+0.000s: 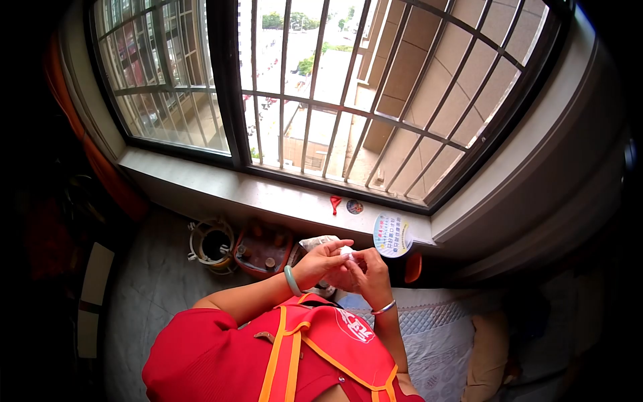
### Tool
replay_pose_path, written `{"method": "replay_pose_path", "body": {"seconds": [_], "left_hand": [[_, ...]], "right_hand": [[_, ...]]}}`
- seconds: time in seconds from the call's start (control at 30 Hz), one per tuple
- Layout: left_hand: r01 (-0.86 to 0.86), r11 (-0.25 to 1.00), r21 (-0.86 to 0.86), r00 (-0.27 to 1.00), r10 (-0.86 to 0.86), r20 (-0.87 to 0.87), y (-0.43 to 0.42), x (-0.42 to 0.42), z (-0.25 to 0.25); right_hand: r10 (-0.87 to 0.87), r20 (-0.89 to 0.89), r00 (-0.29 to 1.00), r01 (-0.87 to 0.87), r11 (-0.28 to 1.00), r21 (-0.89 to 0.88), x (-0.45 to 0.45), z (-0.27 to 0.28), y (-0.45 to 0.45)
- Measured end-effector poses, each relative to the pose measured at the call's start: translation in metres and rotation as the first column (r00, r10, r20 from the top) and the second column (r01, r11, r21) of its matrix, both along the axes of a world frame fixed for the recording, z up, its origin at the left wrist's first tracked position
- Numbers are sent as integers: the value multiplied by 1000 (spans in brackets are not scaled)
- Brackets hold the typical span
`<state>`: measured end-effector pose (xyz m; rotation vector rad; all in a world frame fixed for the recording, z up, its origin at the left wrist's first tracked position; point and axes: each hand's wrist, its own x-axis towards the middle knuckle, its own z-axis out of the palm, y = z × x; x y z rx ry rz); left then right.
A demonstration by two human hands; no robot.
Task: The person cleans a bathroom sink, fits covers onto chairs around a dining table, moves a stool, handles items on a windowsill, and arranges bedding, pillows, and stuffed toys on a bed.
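Observation:
My left hand (323, 262), with a green bangle at the wrist, is raised in front of my chest below the window sill. Its fingers pinch a small white item (347, 252), too small to name. My right hand (369, 271), with a silver bracelet, meets it from the other side, thumb and fingers closed at the same white item. Under and between the hands hangs a thin, pale, see-through bag or wrapper, partly hidden by the fingers.
A barred window (348, 107) stands ahead. On its sill (268, 192) lie a red scrap (335, 204), a round sticker (354, 206) and a printed fan (392, 236). Below are a round stand (211, 245) and a red tray (258, 269). A quilted bed (435, 335) is at right.

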<state>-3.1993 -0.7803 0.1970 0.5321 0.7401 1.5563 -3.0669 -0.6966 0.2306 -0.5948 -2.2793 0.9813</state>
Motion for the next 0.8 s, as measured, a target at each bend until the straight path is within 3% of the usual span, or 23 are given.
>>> {"method": "replay_pose_path", "body": {"seconds": [0.07,0.13,0.17,0.23,0.4,0.6,0.67,0.8], "left_hand": [[-1,1000,-18,1000,2,6,-1,-2,-1],[-39,995,-87,999,38,-9,0,-4,-2],[-41,995,-90,999,40,-8,0,-4,-4],[-148,988,-50,960,131,-247,1,-2,-2],[-111,994,-7,967,107,-231,-2,-5,-5],[-150,984,-98,949,116,-292,0,-15,-8],[-180,948,-262,980,151,-127,0,-15,-3],[-171,917,-360,984,174,-24,0,-13,4]], "right_hand": [[1,-35,999,0,999,33,-3,-6,-2],[-29,-67,997,43,976,213,-4,-11,-5],[-27,-66,997,40,977,210,-6,-15,-6],[-18,-148,989,53,969,240,-8,-25,-9],[-14,-160,987,51,972,229,-8,-31,-7],[17,-195,981,19,983,182,-10,-27,-11],[-9,-187,982,43,983,180,-11,-26,-11],[66,-256,964,-11,977,213,-15,-30,-5]]}}
